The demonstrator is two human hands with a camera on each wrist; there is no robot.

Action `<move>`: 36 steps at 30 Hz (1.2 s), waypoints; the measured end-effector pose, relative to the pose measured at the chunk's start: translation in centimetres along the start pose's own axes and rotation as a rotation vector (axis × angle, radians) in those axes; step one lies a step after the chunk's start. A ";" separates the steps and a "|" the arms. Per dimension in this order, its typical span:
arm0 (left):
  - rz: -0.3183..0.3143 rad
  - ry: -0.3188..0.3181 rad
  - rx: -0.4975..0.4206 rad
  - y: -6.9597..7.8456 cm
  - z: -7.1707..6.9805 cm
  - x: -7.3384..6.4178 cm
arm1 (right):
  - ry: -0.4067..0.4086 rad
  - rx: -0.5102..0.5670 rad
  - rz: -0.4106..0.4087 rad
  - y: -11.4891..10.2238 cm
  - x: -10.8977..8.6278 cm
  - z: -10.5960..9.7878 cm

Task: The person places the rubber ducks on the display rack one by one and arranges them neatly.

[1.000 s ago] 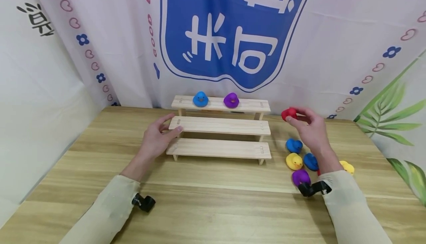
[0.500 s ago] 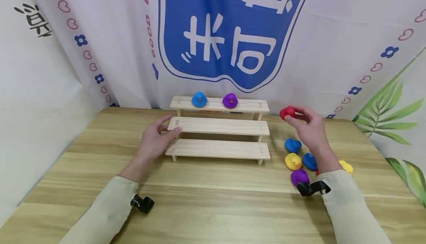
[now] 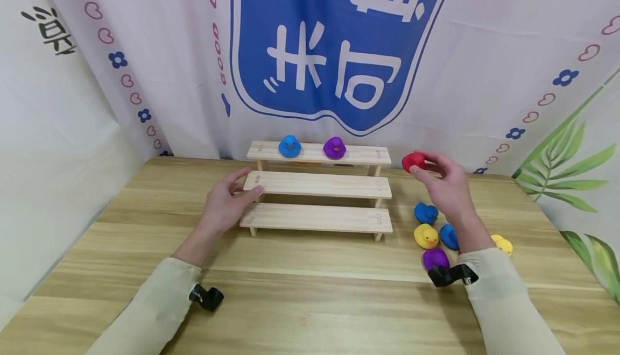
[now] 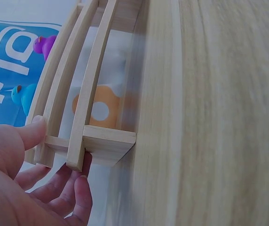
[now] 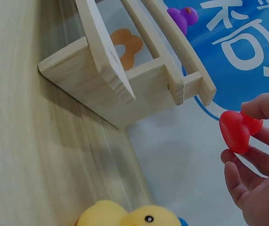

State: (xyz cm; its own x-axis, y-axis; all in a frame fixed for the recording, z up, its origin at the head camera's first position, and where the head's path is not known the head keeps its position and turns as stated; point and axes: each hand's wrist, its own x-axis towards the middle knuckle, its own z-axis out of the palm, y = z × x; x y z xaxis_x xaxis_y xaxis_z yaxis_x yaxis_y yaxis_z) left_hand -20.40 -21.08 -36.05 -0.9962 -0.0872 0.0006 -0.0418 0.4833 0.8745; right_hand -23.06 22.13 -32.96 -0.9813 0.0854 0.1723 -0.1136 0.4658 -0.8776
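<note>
A three-tier wooden shelf (image 3: 317, 184) stands at the back of the table. My left hand (image 3: 227, 199) holds its left end, thumb on top of the middle tier and fingers around the end, as the left wrist view shows. On the top tier sit a blue rubber duck (image 3: 289, 146) and, to its right, a purple rubber duck (image 3: 335, 148). My right hand (image 3: 448, 183) pinches a red rubber duck (image 3: 413, 162) in the air, just right of the top tier's right end. In the right wrist view the red duck (image 5: 238, 132) is between thumb and fingers, apart from the shelf.
Right of the shelf lie more ducks: a blue duck (image 3: 426, 213), a yellow duck (image 3: 426, 236), a second purple duck (image 3: 436, 260), another blue duck (image 3: 448, 235) and a yellow duck (image 3: 502, 245) partly behind my wrist. A printed curtain (image 3: 194, 75) hangs close behind the shelf.
My right hand has moved slightly left with the red duck, nearer the top tier. The left hand keeps its place on the shelf.
</note>
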 end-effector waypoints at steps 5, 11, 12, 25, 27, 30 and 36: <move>0.003 -0.008 -0.004 0.3 -0.1 -0.2 | -0.005 0.003 -0.018 -0.4 0.0 0.2; 0.006 -0.010 -0.011 0.3 -0.1 -0.3 | -0.015 0.009 -0.031 -0.8 0.2 0.7; 0.005 -0.009 -0.011 0.3 -0.1 -0.3 | -0.015 0.007 -0.036 -0.9 0.3 0.8; 0.010 0.001 0.003 0.1 -0.2 -0.2 | 0.008 0.026 -0.108 -1.6 1.2 1.6; 0.012 0.001 0.005 0.1 -0.2 -0.2 | 0.007 0.025 -0.114 -1.8 1.2 1.7; 0.013 -0.001 0.002 0.1 -0.1 -0.2 | 0.001 0.025 -0.120 -2.2 1.4 2.0; 0.018 0.004 0.003 0.0 -0.1 -0.1 | -0.025 0.042 -0.114 -3.0 1.7 2.6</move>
State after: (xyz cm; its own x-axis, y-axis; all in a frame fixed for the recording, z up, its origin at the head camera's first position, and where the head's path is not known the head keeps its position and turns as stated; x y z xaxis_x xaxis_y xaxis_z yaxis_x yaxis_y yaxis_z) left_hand -20.27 -21.12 -35.97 -0.9965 -0.0820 0.0179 -0.0244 0.4872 0.8730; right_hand -24.79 18.60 -31.20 -0.9652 0.0121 0.2614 -0.2305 0.4334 -0.8712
